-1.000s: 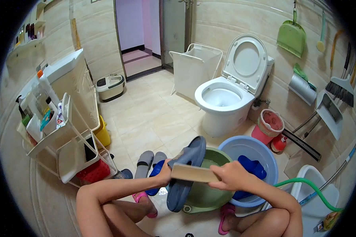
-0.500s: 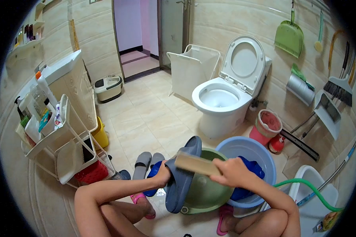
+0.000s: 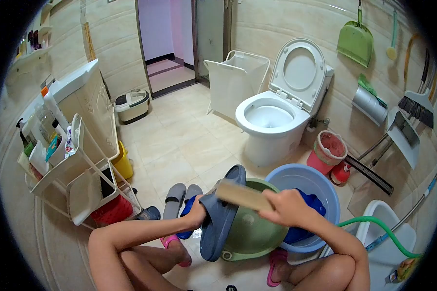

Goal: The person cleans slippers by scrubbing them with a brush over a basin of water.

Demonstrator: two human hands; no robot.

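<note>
My left hand (image 3: 195, 214) grips a dark blue-grey slide slipper (image 3: 216, 232) by its strap side, holding it tilted with the toe-to-heel length running up and down. In my right hand (image 3: 285, 207) is a tan scrubbing brush (image 3: 243, 196), its far end at the slipper's upper part. The brush is slightly blurred, and its bristles are hard to make out. Below both hands stands a green basin (image 3: 257, 237). Behind my right hand, a light blue basin (image 3: 331, 213) holds dark blue cloth or plastic (image 3: 311, 200).
Grey slippers (image 3: 174, 199) and a blue slipper (image 3: 185, 234) lie left of the green basin. A toilet (image 3: 269, 116) stands ahead, with a pink bucket (image 3: 320, 157) beside it. At right, a green hose (image 3: 378, 224) crosses a white tub (image 3: 374, 213). A storage rack (image 3: 92, 165) is left.
The slipper has shifted slightly left and down at its lower end, still in my left hand. The brush remains against its upper part, with little movement. The view has tilted slightly.
</note>
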